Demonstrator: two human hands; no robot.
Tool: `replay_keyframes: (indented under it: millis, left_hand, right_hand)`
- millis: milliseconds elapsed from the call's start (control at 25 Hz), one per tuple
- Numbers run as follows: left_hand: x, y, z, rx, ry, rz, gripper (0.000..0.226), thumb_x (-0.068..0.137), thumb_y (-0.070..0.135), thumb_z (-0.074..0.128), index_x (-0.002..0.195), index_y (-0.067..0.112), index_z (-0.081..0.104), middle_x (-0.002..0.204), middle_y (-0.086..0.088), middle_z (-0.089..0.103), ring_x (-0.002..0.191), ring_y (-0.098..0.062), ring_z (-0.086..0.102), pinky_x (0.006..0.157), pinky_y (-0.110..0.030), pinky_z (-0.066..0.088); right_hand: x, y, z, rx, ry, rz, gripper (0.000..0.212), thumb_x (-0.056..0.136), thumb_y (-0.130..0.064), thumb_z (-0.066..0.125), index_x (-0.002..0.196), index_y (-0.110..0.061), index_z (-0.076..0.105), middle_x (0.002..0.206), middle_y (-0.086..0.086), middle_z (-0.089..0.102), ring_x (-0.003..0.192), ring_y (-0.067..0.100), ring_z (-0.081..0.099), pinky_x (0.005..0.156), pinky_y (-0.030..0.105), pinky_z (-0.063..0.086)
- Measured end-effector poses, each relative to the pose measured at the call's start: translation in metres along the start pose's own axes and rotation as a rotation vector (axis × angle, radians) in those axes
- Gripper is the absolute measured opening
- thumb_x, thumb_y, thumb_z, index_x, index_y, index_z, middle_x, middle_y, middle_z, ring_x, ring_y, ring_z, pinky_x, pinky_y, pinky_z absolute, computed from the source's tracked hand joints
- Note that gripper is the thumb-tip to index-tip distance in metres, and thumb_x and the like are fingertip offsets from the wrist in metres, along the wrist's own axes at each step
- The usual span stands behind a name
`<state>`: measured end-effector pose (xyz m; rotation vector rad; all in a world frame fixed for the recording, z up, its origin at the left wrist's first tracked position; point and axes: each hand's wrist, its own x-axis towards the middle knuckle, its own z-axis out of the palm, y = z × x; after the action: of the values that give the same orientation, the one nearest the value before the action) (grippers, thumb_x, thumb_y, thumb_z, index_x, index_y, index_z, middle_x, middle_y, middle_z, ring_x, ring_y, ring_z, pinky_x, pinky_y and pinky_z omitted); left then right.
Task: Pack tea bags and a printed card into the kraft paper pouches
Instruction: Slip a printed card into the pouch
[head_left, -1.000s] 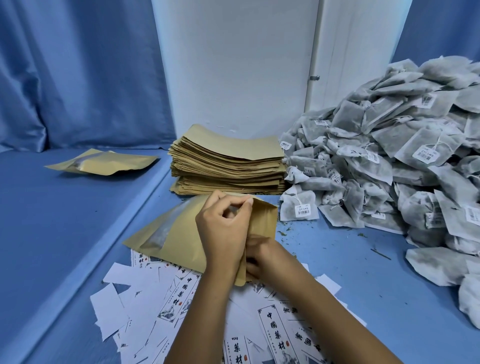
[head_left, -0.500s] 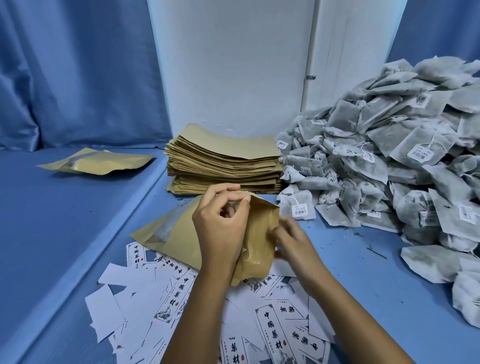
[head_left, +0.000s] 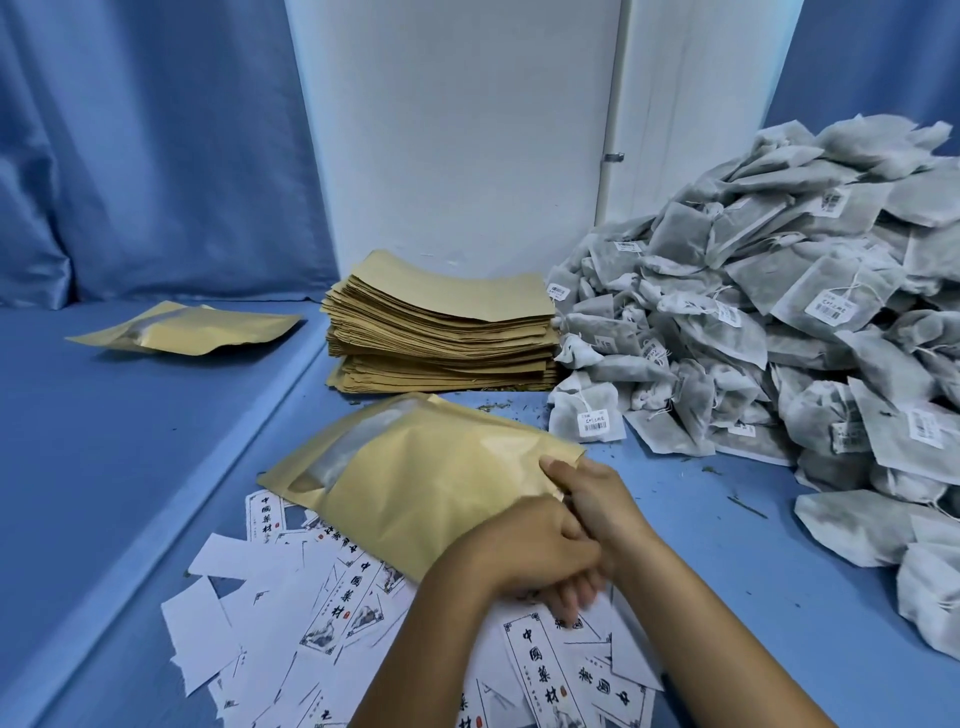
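A bulging kraft pouch (head_left: 415, 478) with a clear window strip lies tilted over the scattered printed cards (head_left: 337, 587) on the blue table. Both hands meet at its right end. My right hand (head_left: 597, 493) pinches the pouch's edge with the thumb on top. Pressed against it just below, my left hand (head_left: 519, 556) holds the same end with curled fingers. What is inside the pouch is hidden. A big heap of grey tea bags (head_left: 753, 322) with barcode tags fills the right side.
A tall stack of flat kraft pouches (head_left: 441, 332) stands behind the held pouch, against the white pillar. Another pouch (head_left: 192, 327) lies on the raised blue ledge at the left. Blue curtains hang behind. Tea crumbs dot the table.
The pouch has gone from upright with its mouth held open to lying down towards the left. My left hand dropped from the top edge, and both hands now meet at the right end.
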<state>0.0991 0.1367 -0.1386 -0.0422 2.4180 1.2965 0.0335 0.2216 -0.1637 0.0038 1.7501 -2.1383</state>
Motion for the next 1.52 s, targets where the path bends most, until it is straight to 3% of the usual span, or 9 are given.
replay_keyframes:
  millis: [120, 240, 480, 680, 800, 1000, 1240, 1360, 1520]
  left_hand:
    - [-0.003, 0.008, 0.014, -0.169, -0.246, -0.057, 0.026, 0.095, 0.014, 0.049, 0.113, -0.004, 0.054, 0.094, -0.022, 0.065, 0.064, -0.013, 0.061, 0.074, -0.027, 0.056]
    - [0.003, 0.007, 0.01, -0.162, 0.004, 0.144, 0.052, 0.08, 0.03, 0.066, 0.127, 0.02, 0.046, 0.108, -0.007, 0.064, 0.09, -0.017, 0.061, 0.085, -0.038, 0.052]
    - [0.021, -0.005, -0.024, -1.345, 0.543, 0.208, 0.031, 0.091, 0.025, 0.059, 0.118, 0.009, 0.059, 0.102, -0.012, 0.071, 0.084, -0.02, 0.07, 0.081, -0.035, 0.056]
    - [0.027, -0.03, -0.031, -1.458, 0.744, 0.077, 0.041, 0.091, 0.002, 0.059, 0.131, 0.004, 0.05, 0.122, -0.016, 0.063, 0.1, -0.027, 0.065, 0.062, -0.03, 0.054]
    - [0.031, -0.034, -0.036, -1.543, 0.817, 0.045, 0.044, 0.09, -0.008, 0.054, 0.133, 0.001, 0.046, 0.126, -0.02, 0.058, 0.112, -0.034, 0.059, 0.069, -0.037, 0.052]
    - [0.024, -0.033, -0.041, -1.611, 0.806, 0.019, 0.036, 0.091, -0.012, 0.051, 0.125, -0.003, 0.048, 0.114, -0.02, 0.059, 0.104, -0.034, 0.06, 0.081, -0.042, 0.05]
    - [0.018, -0.031, -0.045, -1.586, 0.78, 0.057, 0.021, 0.091, -0.011, 0.05, 0.106, 0.002, 0.052, 0.102, -0.017, 0.062, 0.099, -0.034, 0.061, 0.083, -0.044, 0.05]
    - [0.019, -0.028, -0.041, -1.611, 0.75, 0.044, 0.03, 0.091, -0.01, 0.05, 0.121, -0.002, 0.05, 0.11, -0.02, 0.061, 0.095, -0.033, 0.061, 0.081, -0.043, 0.05]
    - [0.02, -0.027, -0.037, -1.605, 0.744, 0.036, 0.037, 0.091, -0.01, 0.051, 0.127, -0.003, 0.048, 0.112, -0.021, 0.061, 0.085, -0.03, 0.062, 0.072, -0.04, 0.05]
  right_hand:
    - [-0.008, -0.012, 0.002, 0.26, -0.139, -0.228, 0.009, 0.086, -0.01, 0.06, 0.092, -0.008, 0.067, 0.082, 0.012, 0.068, 0.068, 0.025, 0.061, 0.059, 0.029, 0.049]
    - [-0.01, -0.029, -0.005, 0.675, -0.145, -0.407, 0.014, 0.086, -0.007, 0.054, 0.098, -0.008, 0.06, 0.089, 0.007, 0.074, 0.084, 0.014, 0.07, 0.072, 0.024, 0.057]
    - [-0.001, -0.016, 0.0, 0.76, -0.056, -0.142, 0.015, 0.094, 0.005, 0.044, 0.096, -0.002, 0.057, 0.076, 0.01, 0.073, 0.07, 0.017, 0.072, 0.063, 0.028, 0.06]
    - [0.011, -0.002, -0.006, 0.526, 0.04, 0.087, 0.003, 0.091, 0.004, 0.054, 0.09, 0.007, 0.055, 0.075, 0.016, 0.07, 0.069, 0.026, 0.07, 0.07, 0.037, 0.06]
    - [0.015, 0.001, -0.017, 0.399, 0.103, 0.072, 0.014, 0.092, -0.004, 0.057, 0.089, 0.01, 0.056, 0.086, 0.019, 0.066, 0.079, 0.028, 0.067, 0.083, 0.037, 0.054]
    - [0.011, -0.009, -0.023, 0.241, 0.04, 0.096, 0.017, 0.092, 0.0, 0.054, 0.078, 0.008, 0.058, 0.072, 0.016, 0.064, 0.063, 0.023, 0.064, 0.055, 0.021, 0.057]
    - [0.009, -0.007, -0.02, 0.329, 0.157, 0.065, 0.016, 0.088, -0.003, 0.062, 0.073, 0.002, 0.059, 0.061, 0.01, 0.063, 0.053, 0.016, 0.061, 0.049, 0.016, 0.052]
    - [0.007, 0.0, -0.014, 0.489, 0.128, 0.104, 0.008, 0.083, 0.0, 0.067, 0.079, 0.003, 0.06, 0.065, 0.01, 0.066, 0.055, 0.017, 0.063, 0.048, 0.019, 0.053]
    - [0.007, 0.004, -0.012, 0.266, 0.238, 0.012, 0.018, 0.079, -0.004, 0.072, 0.074, -0.003, 0.054, 0.047, 0.003, 0.053, 0.038, 0.012, 0.048, 0.04, 0.018, 0.044]
